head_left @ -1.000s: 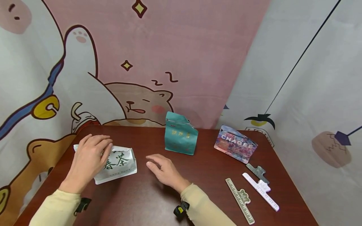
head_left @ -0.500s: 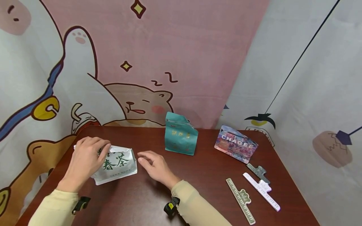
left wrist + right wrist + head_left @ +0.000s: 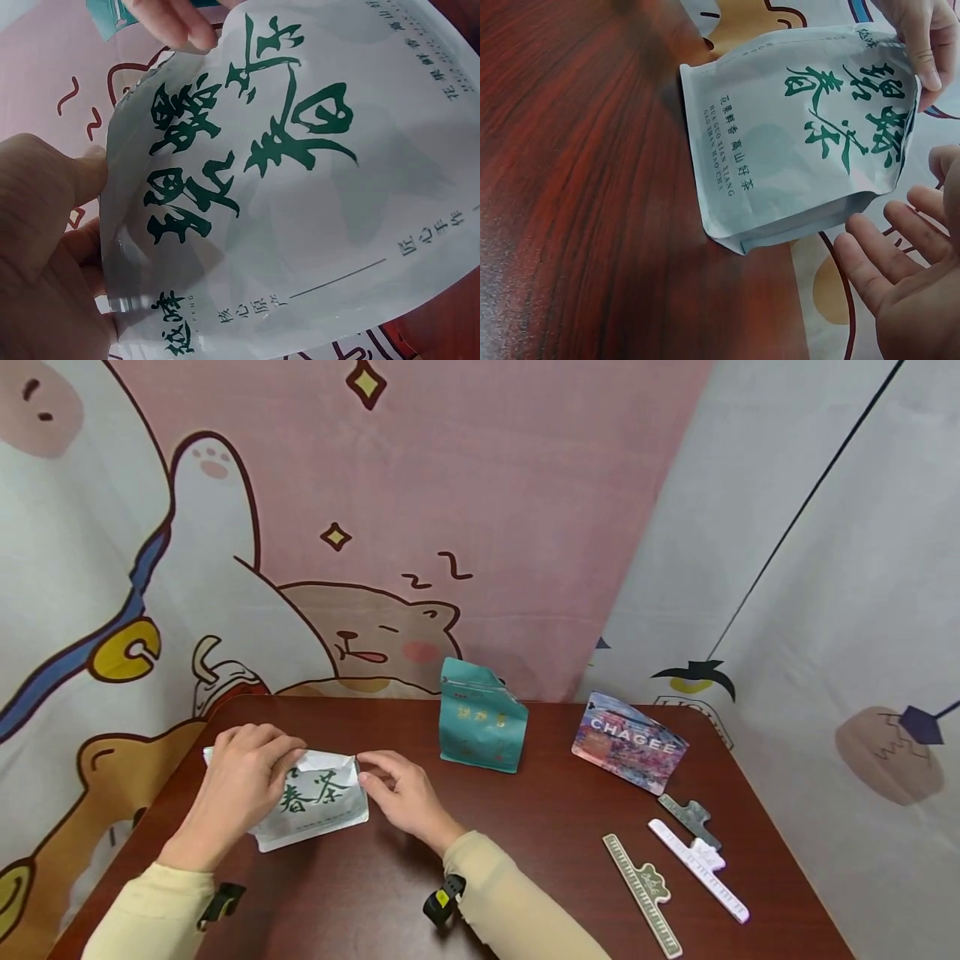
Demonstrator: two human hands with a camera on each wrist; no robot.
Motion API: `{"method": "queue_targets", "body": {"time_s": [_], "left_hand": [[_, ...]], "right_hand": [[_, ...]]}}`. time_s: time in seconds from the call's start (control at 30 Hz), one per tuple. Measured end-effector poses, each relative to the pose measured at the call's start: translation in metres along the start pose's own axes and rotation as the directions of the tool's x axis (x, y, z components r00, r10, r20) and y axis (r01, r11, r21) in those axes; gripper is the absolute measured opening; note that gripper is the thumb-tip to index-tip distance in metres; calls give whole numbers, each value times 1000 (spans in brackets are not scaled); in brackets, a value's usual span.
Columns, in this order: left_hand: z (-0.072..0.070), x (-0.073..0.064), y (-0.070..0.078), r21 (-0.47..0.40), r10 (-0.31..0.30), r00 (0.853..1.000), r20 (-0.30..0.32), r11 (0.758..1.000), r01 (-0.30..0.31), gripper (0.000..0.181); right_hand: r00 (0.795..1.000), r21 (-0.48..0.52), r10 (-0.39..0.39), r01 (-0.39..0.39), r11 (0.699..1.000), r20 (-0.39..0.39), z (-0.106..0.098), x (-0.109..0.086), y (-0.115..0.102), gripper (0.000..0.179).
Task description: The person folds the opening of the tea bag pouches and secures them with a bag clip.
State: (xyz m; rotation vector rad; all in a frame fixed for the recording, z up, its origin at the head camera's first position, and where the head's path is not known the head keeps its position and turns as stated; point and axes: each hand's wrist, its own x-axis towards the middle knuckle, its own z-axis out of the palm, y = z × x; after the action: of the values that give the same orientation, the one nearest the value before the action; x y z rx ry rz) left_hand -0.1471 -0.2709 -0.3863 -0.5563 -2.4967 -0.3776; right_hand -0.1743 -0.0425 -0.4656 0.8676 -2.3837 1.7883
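Observation:
A white tea bag (image 3: 322, 814) with green Chinese lettering stands on the left part of the table. My left hand (image 3: 240, 781) pinches its top edge near the left corner; thumb and fingers sit on either side of that edge in the left wrist view, where the bag's printed front (image 3: 277, 202) fills the picture. At the bag's opposite upper corner is my right hand (image 3: 408, 802), its fingertips right beside the corner. The right wrist view shows the right hand's fingers (image 3: 870, 255) spread and loosely bent, uncurled, along the side of the bag (image 3: 795, 150).
A teal pouch (image 3: 482, 727) stands at the back middle of the brown table (image 3: 517, 868). Right of it leans a colourful CHAGEE pouch (image 3: 626, 743). Towards the right edge lie a grey clip (image 3: 686, 817), a white ruler clip (image 3: 697, 868) and an olive ruler clip (image 3: 643, 893).
My right hand has moved left from the open table to the bag's right upper corner. The left hand stays at the top edge, and the bag has shifted only slightly.

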Motion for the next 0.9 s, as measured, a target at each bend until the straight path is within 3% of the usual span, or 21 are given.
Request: {"method": "queue_targets", "body": {"time_s": [0.57,0.9], "left_hand": [[11,8,8,-61,85,996,-30,994,-87,12],[12,9,10,-65,58,998,-16,996,-58,14]], "right_hand": [[998,-103,60,-63,993,-24,-1,14,-2,29],[995,-197,93,-97,976,-26,-1,23,-6,22]]}}
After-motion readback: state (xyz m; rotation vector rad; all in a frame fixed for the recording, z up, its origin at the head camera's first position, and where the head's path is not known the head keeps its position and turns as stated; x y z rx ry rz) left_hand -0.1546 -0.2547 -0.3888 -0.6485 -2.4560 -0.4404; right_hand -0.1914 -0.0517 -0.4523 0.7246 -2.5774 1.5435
